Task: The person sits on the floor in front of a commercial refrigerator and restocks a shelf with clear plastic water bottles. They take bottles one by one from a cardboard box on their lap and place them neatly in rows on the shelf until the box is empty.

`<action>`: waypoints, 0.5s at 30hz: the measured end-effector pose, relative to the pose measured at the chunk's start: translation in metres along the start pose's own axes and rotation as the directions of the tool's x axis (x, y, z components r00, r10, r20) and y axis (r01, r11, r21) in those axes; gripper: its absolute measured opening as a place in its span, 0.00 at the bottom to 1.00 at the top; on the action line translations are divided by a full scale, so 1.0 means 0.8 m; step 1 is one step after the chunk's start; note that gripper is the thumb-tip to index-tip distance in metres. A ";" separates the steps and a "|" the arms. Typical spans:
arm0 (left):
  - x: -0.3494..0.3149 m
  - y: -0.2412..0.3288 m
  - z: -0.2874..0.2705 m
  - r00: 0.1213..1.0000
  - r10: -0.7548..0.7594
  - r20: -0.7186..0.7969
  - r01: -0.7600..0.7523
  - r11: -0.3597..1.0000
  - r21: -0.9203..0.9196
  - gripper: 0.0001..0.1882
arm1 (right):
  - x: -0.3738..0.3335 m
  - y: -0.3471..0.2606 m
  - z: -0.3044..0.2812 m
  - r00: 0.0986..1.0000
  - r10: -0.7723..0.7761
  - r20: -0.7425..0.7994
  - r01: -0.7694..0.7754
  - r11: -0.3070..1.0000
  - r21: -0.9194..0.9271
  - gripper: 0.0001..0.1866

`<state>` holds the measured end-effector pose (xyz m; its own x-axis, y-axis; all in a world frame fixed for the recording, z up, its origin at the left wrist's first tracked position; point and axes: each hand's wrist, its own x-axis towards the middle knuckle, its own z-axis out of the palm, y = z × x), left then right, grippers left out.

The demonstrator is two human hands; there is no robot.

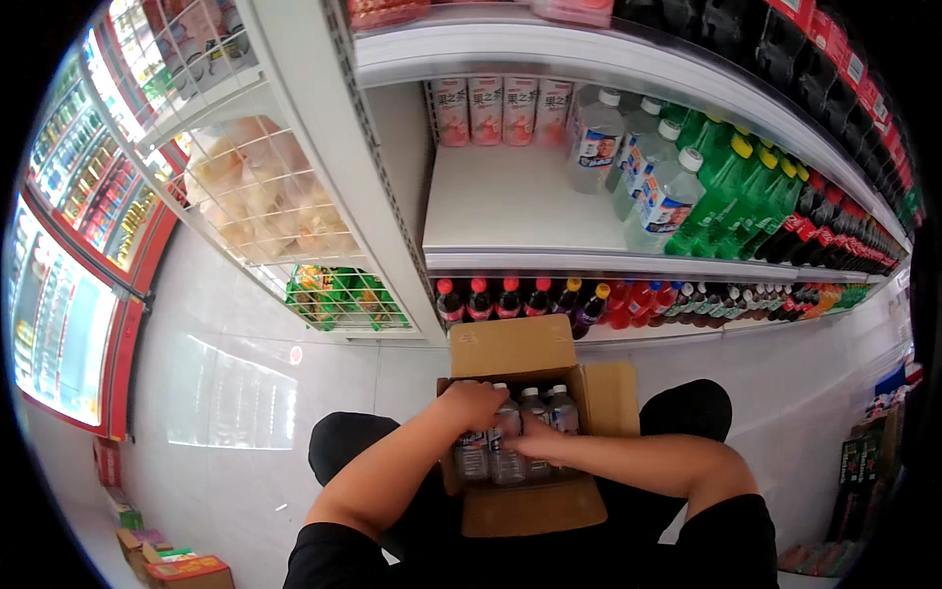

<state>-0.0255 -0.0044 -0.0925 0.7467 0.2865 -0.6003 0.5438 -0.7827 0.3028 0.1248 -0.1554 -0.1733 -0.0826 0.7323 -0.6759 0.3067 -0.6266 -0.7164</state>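
Observation:
An open cardboard box (535, 508) stands on the floor between my knees, flaps folded out. Inside it are several clear plastic bottles (473, 463) with white caps and blue-and-white labels. My left hand (473, 404) reaches over the box's left side, its fingers curled around the upper part of a bottle. From the right, my right hand (535, 437) closes against the side of the middle bottle (506, 461), which stands between both hands. The fingertips of both hands are partly hidden among the bottles.
Ahead, a white shelf (520, 211) holds similar clear bottles (667, 201), green bottles (731, 187) and pink-and-white cartons (486, 113). Small dark bottles (510, 297) line the bottom level. A white post (334, 167) and wire rack (265, 196) stand left. Red-framed coolers (118, 363) are farther left.

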 end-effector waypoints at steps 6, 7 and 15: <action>0.009 0.000 -0.003 0.999 -0.024 0.029 0.023 1.000 0.008 0.33 | -0.004 -0.027 0.013 0.999 0.046 -0.002 -0.045 0.982 0.185 0.38; 0.009 0.003 -0.007 0.999 -0.022 0.031 0.022 1.000 0.012 0.33 | -0.007 -0.033 0.008 0.994 0.107 0.032 -0.111 0.978 0.177 0.38; -0.006 0.002 -0.013 0.998 -0.037 -0.042 0.035 0.998 -0.048 0.31 | -0.034 -0.068 0.000 0.968 0.198 0.151 -0.230 0.944 0.236 0.41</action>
<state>-0.0246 -0.0014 -0.0817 0.7418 0.3383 -0.5790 0.5870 -0.7450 0.3167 0.1102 -0.1418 -0.1161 -0.1624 0.5449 -0.8226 0.0847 -0.8229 -0.5618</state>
